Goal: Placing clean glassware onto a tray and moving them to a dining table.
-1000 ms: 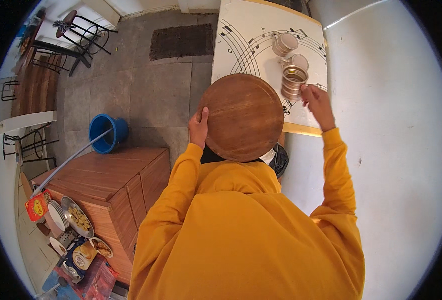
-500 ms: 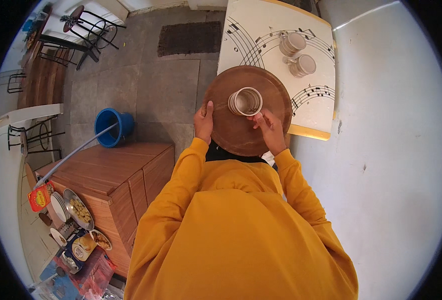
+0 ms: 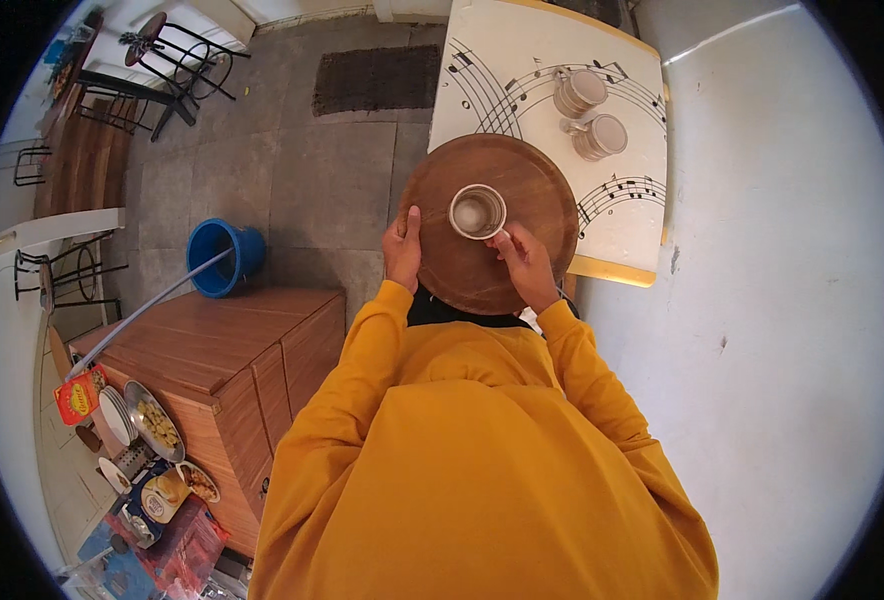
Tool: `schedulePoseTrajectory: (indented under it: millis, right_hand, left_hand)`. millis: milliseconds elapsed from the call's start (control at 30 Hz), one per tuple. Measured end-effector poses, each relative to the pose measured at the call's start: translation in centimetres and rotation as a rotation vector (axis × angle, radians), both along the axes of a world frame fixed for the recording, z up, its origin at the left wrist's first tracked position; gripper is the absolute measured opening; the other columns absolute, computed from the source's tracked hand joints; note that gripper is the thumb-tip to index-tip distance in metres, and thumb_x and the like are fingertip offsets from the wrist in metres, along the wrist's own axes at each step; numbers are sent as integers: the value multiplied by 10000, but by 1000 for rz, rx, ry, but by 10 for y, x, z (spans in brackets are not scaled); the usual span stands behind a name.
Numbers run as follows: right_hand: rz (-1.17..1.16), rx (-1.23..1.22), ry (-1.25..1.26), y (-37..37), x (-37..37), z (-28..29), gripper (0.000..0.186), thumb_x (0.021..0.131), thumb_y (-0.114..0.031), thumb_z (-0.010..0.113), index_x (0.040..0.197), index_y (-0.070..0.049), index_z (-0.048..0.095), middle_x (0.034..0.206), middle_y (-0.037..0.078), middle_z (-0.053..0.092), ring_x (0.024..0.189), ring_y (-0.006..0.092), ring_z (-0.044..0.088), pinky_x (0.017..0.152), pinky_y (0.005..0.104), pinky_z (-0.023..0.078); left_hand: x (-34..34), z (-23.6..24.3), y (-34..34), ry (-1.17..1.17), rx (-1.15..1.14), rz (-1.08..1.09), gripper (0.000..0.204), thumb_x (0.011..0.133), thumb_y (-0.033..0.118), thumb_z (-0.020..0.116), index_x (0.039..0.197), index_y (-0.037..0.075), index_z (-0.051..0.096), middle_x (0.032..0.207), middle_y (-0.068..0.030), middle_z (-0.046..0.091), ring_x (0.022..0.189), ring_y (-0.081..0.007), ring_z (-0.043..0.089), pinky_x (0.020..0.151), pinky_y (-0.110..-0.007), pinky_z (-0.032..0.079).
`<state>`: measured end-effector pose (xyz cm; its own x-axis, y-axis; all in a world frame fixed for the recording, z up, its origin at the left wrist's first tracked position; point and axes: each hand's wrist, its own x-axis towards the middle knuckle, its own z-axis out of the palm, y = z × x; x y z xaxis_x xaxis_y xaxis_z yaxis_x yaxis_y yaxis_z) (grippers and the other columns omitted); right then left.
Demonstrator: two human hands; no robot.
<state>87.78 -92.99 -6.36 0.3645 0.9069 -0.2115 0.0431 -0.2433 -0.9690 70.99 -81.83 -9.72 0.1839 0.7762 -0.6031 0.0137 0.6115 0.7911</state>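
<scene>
In front of my body is a round brown wooden tray (image 3: 442, 180). My left hand (image 3: 402, 248) is closed on its left rim, thumb on top and fingers hidden beneath. Over the middle of the tray is a ribbed, pale cup (image 3: 478, 212), its open top toward me. My right hand (image 3: 528, 265) pinches the cup's handle at its lower right side. Whether the cup rests on the tray or hovers just above it I cannot tell. Two similar cups, a far one (image 3: 580, 93) and a nearer one (image 3: 599, 137), stand on the white table (image 3: 547, 30) beyond the tray.
The table has music-note drawings and a yellow edge; a white wall (image 3: 752, 300) runs along the right. To the left are a wooden cabinet (image 3: 212, 335), a blue bucket (image 3: 224, 260) with a long stick, a dish of food (image 3: 155, 420) and plates. A dark mat (image 3: 377, 80) lies on the floor.
The cup has shifted slightly left and down, its mouth now turned more toward me, with my right hand still on its handle. The tray has moved a little left with my left hand.
</scene>
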Motion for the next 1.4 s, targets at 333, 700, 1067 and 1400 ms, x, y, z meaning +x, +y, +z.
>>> schedulePoseTrajectory:
  millis: [333, 700, 1067, 1400]
  right_hand:
    - [-89, 213, -674, 17, 45, 12, 107, 922, -105, 511, 969, -35, 577, 964, 166, 570, 953, 344, 527, 860, 424, 411]
    - [742, -421, -1993, 140, 171, -14, 145, 807, -155, 610, 917, -126, 699, 952, 46, 656, 1044, 210, 575, 827, 386, 440]
    - [556, -720, -1732, 139, 195, -4, 194, 889, -188, 553, 898, -124, 736, 897, 95, 724, 829, 273, 707, 659, 412, 537]
    - [15, -43, -366, 44, 137, 63, 281, 1007, -242, 479, 861, -13, 551, 741, 52, 591, 723, 165, 658, 607, 286, 475]
  left_hand:
    - [-2, -9, -3, -55, 58, 3, 476, 970, 408, 551, 1186, -14, 598, 1166, -94, 636, 1064, -177, 563, 952, -313, 428]
    - [-10, 5, -7, 18, 53, 43, 484, 968, 405, 554, 1191, -23, 598, 1174, -99, 634, 1059, -180, 567, 948, -303, 427]
    - [-26, 4, -10, -3, 41, 138, 506, 969, 393, 556, 1222, -44, 579, 1174, -121, 632, 1063, -193, 565, 949, -317, 428]
    - [-42, 21, -1, 27, -34, 174, 497, 952, 407, 589, 1186, -32, 589, 1142, -99, 633, 1026, -164, 566, 918, -298, 441]
